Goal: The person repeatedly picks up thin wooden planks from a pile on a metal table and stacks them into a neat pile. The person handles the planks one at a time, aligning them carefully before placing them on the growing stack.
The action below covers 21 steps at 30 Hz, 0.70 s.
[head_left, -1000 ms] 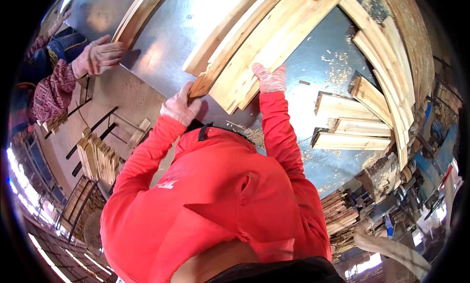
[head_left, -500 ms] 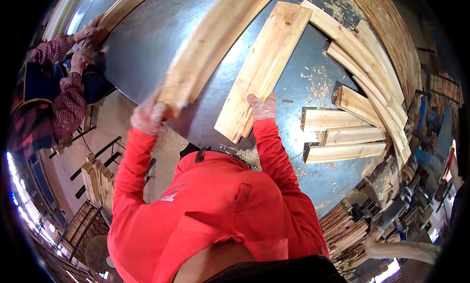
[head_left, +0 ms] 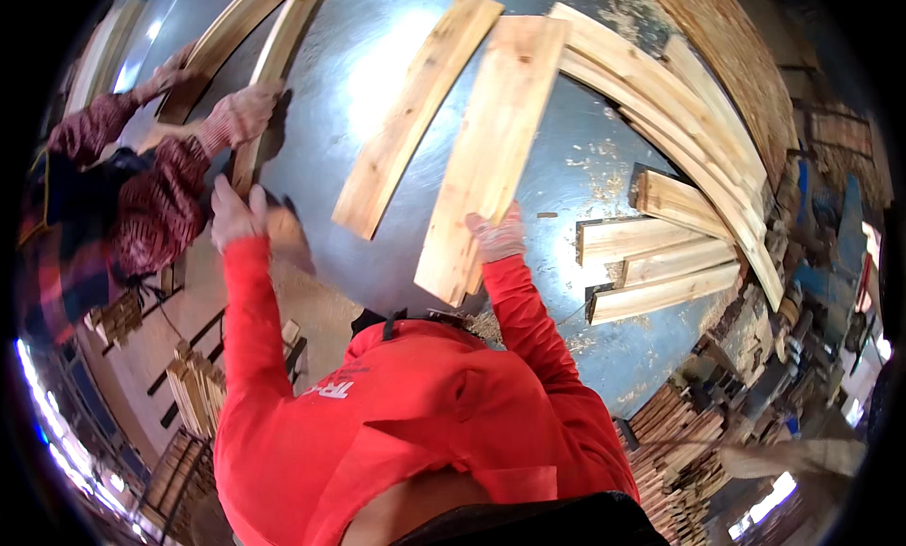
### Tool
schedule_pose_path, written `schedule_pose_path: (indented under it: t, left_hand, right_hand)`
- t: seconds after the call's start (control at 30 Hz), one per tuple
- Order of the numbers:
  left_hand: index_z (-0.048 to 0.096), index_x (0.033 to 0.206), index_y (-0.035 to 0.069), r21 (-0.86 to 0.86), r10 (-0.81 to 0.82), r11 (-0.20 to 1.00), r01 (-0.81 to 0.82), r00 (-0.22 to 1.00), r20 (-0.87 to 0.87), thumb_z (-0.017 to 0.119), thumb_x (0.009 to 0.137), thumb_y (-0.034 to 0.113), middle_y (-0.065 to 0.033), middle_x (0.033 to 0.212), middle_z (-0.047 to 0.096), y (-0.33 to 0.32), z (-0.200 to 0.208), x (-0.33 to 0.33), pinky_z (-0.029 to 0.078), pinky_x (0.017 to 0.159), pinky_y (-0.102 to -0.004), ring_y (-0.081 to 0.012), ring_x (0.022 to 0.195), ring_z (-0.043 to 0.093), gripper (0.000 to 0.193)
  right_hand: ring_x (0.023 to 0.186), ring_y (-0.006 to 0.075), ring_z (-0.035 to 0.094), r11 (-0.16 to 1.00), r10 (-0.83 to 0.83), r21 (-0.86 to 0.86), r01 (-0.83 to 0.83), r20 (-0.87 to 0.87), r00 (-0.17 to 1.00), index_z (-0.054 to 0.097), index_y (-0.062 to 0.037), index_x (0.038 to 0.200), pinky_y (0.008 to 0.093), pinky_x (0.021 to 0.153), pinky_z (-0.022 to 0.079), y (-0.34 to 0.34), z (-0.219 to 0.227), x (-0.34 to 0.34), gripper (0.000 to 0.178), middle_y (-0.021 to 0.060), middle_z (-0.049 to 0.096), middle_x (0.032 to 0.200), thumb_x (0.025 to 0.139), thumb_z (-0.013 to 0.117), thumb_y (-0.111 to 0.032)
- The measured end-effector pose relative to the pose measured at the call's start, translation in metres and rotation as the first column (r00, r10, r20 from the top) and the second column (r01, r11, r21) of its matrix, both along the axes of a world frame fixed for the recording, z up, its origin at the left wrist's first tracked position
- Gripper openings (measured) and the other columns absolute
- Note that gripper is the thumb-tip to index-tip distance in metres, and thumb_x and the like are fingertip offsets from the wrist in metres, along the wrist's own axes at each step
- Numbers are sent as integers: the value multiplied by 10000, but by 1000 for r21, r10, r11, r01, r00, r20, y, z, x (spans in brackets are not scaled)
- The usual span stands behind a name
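Observation:
Both my hands wear thin pale gloves. My right hand (head_left: 497, 233) grips the near right edge of a wide wooden board (head_left: 498, 135), thumb on top; another piece shows under its near end. My left hand (head_left: 238, 214) reaches far left, fingers apart, at the near end of a narrow board (head_left: 281, 50). A co-worker's gloved hand (head_left: 241, 114) holds that same narrow board. Whether my left fingers touch it, I cannot tell. Between my hands a separate board (head_left: 415, 121) lies on the metal table (head_left: 354, 36).
Long boards (head_left: 661, 93) are piled at the table's right side, with several short boards (head_left: 661, 268) beside them. Sawdust and shavings (head_left: 604, 168) lie scattered there. The co-worker's other hand (head_left: 170, 74) is at another board (head_left: 226, 27). Wood stacks (head_left: 670, 442) stand at lower right.
My left hand has let go of the boards it held and moved left toward the co-worker. One narrow board is now in the co-worker's hand; another lies on the table. My right hand keeps its grip.

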<state>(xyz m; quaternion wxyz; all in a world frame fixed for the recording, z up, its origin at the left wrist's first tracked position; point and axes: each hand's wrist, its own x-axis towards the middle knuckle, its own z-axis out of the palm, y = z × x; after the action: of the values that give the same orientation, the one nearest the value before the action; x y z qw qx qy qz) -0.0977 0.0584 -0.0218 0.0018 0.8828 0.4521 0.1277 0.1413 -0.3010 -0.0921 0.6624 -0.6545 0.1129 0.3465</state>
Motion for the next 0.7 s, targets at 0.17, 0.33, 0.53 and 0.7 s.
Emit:
schedule_pose_path:
  t: [0.17,0.33,0.53,0.7]
  left_hand:
    - [326,1498,10,-285,-306,933,221,903,-301,705,809,417,-263,1386,515,-127,-9,108,424,1073,-462,-424,1245,521,886]
    - [305,1507,25,-415,-410,855,310,894,-177,652,821,397,-306,1393,482,-113,-28,125,449,1017,-488,-460,1206,520,854]
    - [257,1550,112,-761,-320,531,374,920,228,694,840,406,-225,1304,600,-108,-5,84,506,917,-454,-434,1094,613,885]
    - [291,1533,138,-605,-38,796,12,999,-31,834,727,344,-209,1343,593,-134,1,95,504,977,-429,-382,1180,616,993]
  right_hand:
    - [1015,265,614,912,188,-407,-57,287,939,444,29,1369,346,885,524,15,-6,-8,816,157,619,1142,695,861,-168]
    - [1072,343,599,881,303,-423,-212,159,940,442,26,1355,378,946,494,41,41,-16,805,198,587,1181,731,789,-347]
    - [1276,432,516,426,904,-518,-742,205,375,242,-2,1546,469,1115,380,92,123,8,862,295,461,1447,926,521,-533]
    - [1475,364,283,339,940,-924,-178,325,103,312,-38,1544,455,1228,177,45,134,243,1035,194,312,1599,795,636,-675]
